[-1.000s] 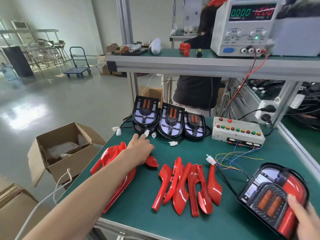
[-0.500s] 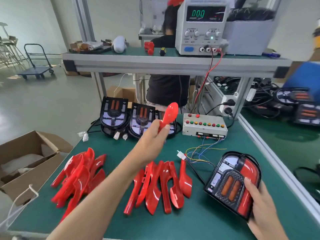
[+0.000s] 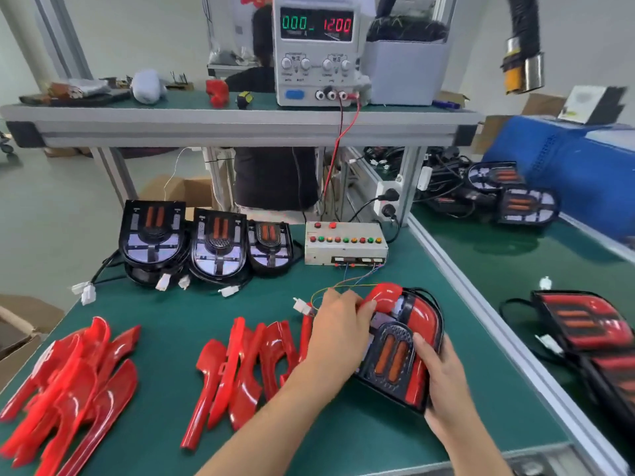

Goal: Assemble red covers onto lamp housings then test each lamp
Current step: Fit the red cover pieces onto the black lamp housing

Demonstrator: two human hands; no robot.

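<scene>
A black lamp housing (image 3: 395, 355) with two orange bars lies on the green mat at centre right, a red cover fitted along its right side. My right hand (image 3: 443, 383) grips its lower right edge. My left hand (image 3: 338, 333) holds a small red cover (image 3: 385, 297) against the housing's upper left corner, thumb on the cover. Two heaps of loose red covers lie on the mat, one to the left (image 3: 68, 383) and one in the middle (image 3: 247, 365). Three bare housings (image 3: 213, 242) lean in a row at the back.
A switch box (image 3: 345, 243) with coloured buttons stands behind the housing, thin wires running to a white connector (image 3: 301, 306). A power supply (image 3: 318, 49) sits on the upper shelf. Finished lamps (image 3: 591, 331) lie on the right bench. A cardboard box (image 3: 17, 331) is at the left edge.
My left hand has carried the small red cover down from mid-air to the housing's upper left corner. The right hand still holds the housing.
</scene>
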